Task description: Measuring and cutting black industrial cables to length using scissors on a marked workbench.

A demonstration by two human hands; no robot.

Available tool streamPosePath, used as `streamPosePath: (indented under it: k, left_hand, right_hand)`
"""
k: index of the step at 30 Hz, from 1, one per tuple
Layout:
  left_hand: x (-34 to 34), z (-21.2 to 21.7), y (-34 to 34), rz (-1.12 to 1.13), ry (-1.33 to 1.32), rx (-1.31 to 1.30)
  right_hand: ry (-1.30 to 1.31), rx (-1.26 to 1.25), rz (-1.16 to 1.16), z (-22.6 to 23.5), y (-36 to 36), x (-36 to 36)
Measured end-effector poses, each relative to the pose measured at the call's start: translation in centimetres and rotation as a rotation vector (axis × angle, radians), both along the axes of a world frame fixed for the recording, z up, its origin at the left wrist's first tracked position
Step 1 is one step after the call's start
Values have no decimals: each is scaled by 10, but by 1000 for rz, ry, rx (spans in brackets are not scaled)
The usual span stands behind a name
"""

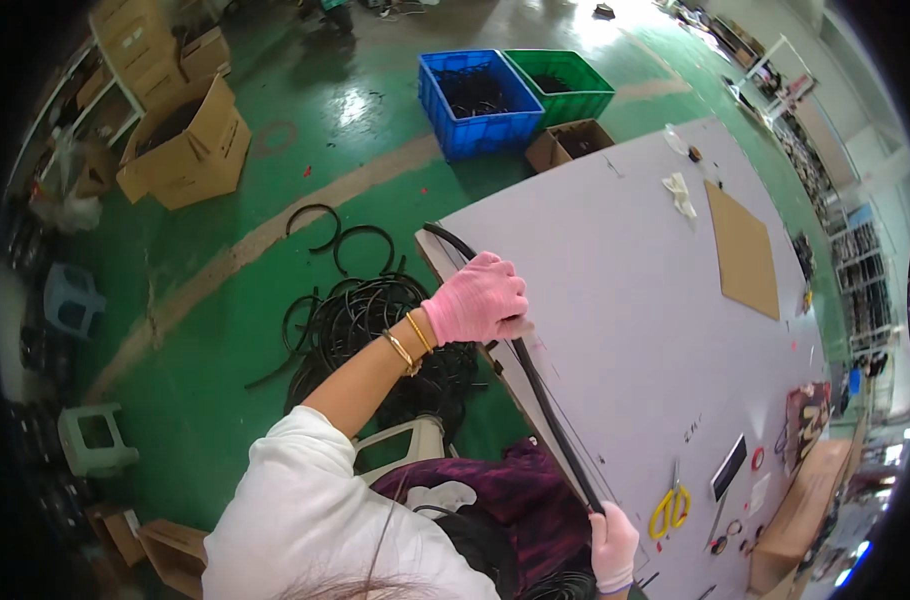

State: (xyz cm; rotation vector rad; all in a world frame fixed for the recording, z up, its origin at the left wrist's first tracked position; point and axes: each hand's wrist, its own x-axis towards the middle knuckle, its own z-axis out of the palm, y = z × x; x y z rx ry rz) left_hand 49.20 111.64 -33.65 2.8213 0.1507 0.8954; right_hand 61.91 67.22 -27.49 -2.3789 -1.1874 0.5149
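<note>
On the far left, big brown cardboard boxes [185,140] stood on the shiny green floor [215,380], and two small plastic stools [93,438] sat lower down near the edge. A messy pile of black rubber rings and hoses [360,325] lay on the floor beside the table.

The person's left hand [480,298], in a pink glove, was closed over a long black rubber strip [540,400] near the table's left edge. The fingers were curled down tight on it, pressing it to the top. Two gold bangles [407,345] sat on that wrist.

The strip ran in a long line along the edge of the big pale grey table [625,270]. Its far end curved off past the table corner, and its near end came down toward the person's body. The right hand [612,545], also in a pink glove, was closed around that near end. So the strip stretched between both hands, left hand far, right hand near. Nothing lay on the strip between them.

Further right, yellow-handled scissors [671,508] lay just beside the right hand. A flat brown cardboard sheet [743,250] and a crumpled white glove [680,192] rested well apart on the table. Beyond the table stood a blue plastic crate [478,100] and a green plastic crate [560,85].
</note>
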Motion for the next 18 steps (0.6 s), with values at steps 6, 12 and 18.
streamPosePath:
  k: [6, 12, 18]
  left_hand:
    - [-17, 8, 31, 141, 116, -292]
    - [-12, 3, 38, 120, 150, -335]
    - [-16, -4, 43, 162, 104, -302]
  right_hand:
    - [-36, -110, 57, 21, -4, 14]
    - [150, -112, 49, 26, 21, 7]
    - [326, -144, -113, 44, 56, 3]
